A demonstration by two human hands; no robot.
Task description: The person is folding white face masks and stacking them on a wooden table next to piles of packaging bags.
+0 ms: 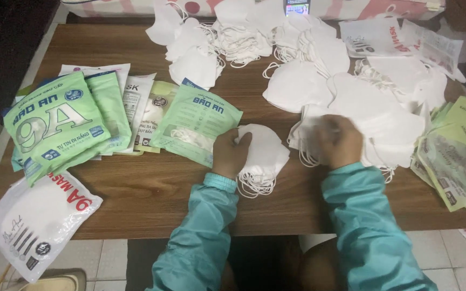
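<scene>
Your left hand (230,152) is closed around a small stack of white masks (262,156), fingers curled over its left edge; the stack lies on the brown table (152,196), near the middle of the front edge, with the ear loops spilling out below it. Just left of that hand lies a green packet (195,124), its near end touching your fingers. Your right hand (340,141) rests on the edge of the big mask pile (362,102), fingers bent down into the masks, though blur hides whether it actually grips one. Both sleeves are teal. At the table's left side a fan of green packets (55,126) overlaps, and a white packet (36,223) hangs over the front corner. More green packets (457,156) are stacked at the right edge, just beside the pile.
</scene>
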